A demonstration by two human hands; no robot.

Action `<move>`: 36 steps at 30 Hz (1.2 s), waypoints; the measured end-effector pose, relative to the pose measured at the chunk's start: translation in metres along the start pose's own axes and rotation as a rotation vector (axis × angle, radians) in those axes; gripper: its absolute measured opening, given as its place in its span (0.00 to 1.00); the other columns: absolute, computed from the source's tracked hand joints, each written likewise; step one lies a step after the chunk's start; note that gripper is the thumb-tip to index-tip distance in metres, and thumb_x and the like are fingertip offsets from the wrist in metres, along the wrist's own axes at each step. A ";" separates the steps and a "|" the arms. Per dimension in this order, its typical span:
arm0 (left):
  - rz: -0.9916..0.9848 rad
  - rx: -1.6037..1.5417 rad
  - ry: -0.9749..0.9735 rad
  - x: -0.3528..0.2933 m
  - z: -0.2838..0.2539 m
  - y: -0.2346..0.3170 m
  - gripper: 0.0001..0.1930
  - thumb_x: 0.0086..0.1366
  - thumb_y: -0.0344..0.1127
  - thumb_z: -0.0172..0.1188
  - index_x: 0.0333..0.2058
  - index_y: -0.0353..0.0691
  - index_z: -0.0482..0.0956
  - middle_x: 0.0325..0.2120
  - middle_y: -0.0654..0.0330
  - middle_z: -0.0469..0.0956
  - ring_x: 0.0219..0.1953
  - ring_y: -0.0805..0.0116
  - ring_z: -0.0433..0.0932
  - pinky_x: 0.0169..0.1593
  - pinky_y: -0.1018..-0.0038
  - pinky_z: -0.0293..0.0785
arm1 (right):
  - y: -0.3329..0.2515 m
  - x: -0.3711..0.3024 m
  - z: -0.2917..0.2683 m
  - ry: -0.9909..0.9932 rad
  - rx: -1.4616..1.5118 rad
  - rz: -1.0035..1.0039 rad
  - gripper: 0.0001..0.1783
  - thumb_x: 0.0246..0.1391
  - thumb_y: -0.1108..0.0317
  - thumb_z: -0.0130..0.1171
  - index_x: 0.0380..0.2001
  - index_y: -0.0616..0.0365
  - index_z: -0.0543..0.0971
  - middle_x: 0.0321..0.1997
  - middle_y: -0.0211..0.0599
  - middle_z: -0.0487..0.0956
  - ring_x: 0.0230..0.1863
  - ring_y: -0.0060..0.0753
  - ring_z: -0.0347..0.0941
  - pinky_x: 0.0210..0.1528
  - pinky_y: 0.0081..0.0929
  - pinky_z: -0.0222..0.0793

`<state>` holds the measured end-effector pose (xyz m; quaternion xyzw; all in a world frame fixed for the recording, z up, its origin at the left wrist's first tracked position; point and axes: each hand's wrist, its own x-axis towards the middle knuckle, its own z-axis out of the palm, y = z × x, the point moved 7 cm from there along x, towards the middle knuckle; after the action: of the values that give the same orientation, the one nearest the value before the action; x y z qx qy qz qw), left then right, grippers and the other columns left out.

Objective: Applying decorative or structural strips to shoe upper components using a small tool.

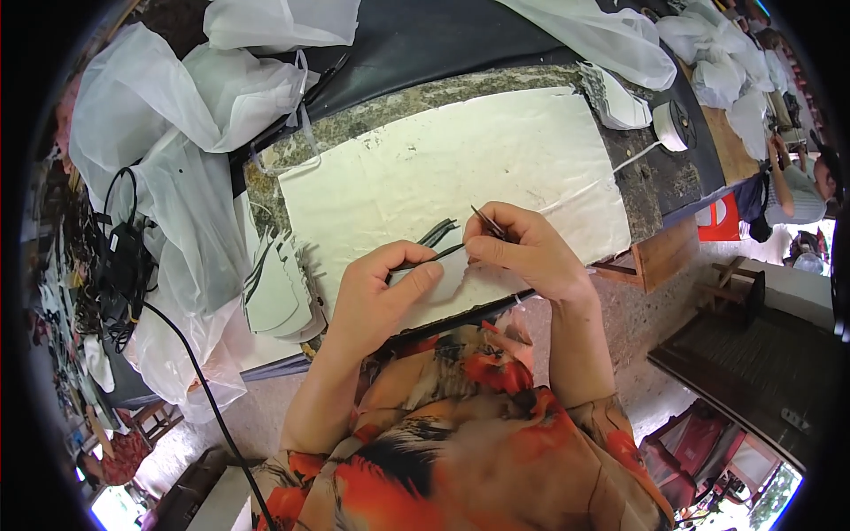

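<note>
My left hand [376, 288] is closed, thumb over fingers, on a pale scallop-edged piece [452, 276]. A thin black strip [447, 252] runs along the piece's upper edge, between my two hands. My right hand [536, 252] pinches the far end of this strip. Tucked in the same right hand is a small dark pointed tool [487, 221], its tip facing up and left; its kind is mostly hidden by the fingers. Just beyond my left hand, several loose black strips [440, 232] lie on the white sheet [416, 159] that covers the work board.
At the left lies a stack of pale scalloped pieces [279, 296] with black strips on top. More such pieces [615, 99] and a white-sided spool [673, 126] sit back right. Plastic bags [150, 106] crowd the left; a black cable [199, 372] hangs there. People are farther off.
</note>
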<state>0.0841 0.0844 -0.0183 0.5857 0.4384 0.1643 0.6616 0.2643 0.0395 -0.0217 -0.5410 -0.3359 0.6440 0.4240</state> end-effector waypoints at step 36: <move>-0.189 -0.297 -0.048 -0.015 -0.017 -0.033 0.08 0.69 0.30 0.66 0.45 0.34 0.83 0.32 0.71 0.80 0.33 0.86 0.72 0.37 0.85 0.68 | 0.024 -0.025 0.033 0.018 -0.280 0.097 0.20 0.66 0.54 0.62 0.48 0.60 0.81 0.35 0.36 0.82 0.38 0.26 0.75 0.42 0.29 0.70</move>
<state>0.0526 0.0761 -0.0418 0.4416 0.4464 0.1502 0.7636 0.2293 0.0074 -0.0268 -0.6160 -0.3921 0.6058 0.3160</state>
